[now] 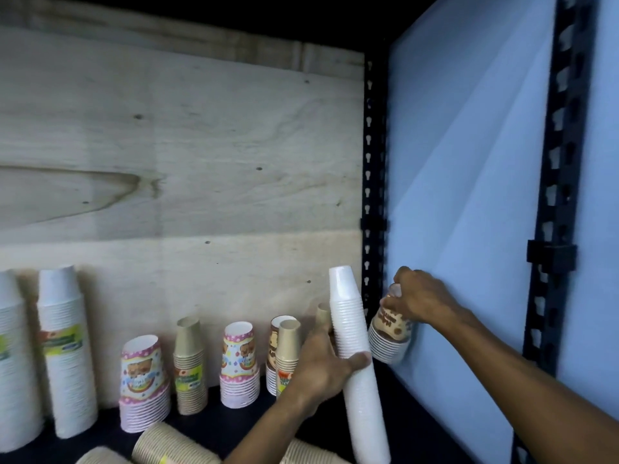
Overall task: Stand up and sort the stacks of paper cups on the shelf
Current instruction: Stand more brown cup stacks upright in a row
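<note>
Paper-cup stacks are mid-sort on the dark shelf (395, 380), and the step in hand looks like placing two stacks at once. Nearest lie kraft-brown stacks (167, 445) still on their sides, in front of the tall white stack (355, 356), which leans a little, base up. The left hand (321, 366) has its grip wrapped round that white stack at mid-height. Just right of it, the right hand (418, 299) pinches the top of a short brown-printed stack (390, 333) against the blue side panel (469, 195); whether it rests on the shelf I cannot tell. Behind and left of the white stack stand sorted rows: plain kraft stacks (189, 363), pink-printed stacks (239, 363), then bulky white wrapped stacks (67, 349) against the plywood back (167, 128). Next, I judge, each held stack needs setting upright beside its like, then the fallen kraft ones raising.
</note>
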`<control>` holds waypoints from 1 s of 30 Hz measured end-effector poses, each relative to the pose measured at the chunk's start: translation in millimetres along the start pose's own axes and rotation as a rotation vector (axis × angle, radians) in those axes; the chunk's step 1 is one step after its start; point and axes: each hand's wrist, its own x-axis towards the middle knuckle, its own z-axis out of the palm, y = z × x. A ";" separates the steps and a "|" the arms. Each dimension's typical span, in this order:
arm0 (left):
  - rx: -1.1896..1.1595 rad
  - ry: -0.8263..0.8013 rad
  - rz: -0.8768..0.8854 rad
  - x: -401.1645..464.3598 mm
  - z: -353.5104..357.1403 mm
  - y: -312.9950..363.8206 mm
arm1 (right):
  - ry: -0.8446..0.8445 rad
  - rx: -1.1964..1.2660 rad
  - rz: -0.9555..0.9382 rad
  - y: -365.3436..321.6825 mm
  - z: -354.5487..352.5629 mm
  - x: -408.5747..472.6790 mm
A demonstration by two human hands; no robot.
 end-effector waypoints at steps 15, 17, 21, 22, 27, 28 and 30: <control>0.298 0.115 0.150 6.4 11.7 -0.9 | -0.173 0.017 -0.041 7.4 54.7 11.2; 0.318 0.069 0.150 5.0 11.9 -3.4 | -0.184 0.025 -0.049 7.5 59.3 11.1; 0.342 -0.014 0.089 0.8 11.5 -13.7 | -0.235 0.012 -0.050 7.2 56.4 12.2; 0.349 -0.021 0.080 -0.6 11.8 -15.2 | -0.254 0.008 -0.047 7.6 54.5 12.5; 0.392 0.020 0.085 -4.1 15.6 -22.2 | -0.276 0.019 -0.045 10.6 53.8 14.2; 0.391 -0.015 0.067 -5.6 17.0 -24.5 | -0.274 0.017 -0.049 10.9 53.9 14.6; 0.395 -0.071 0.027 -8.7 19.6 -29.5 | -0.279 0.009 -0.057 11.0 52.8 15.1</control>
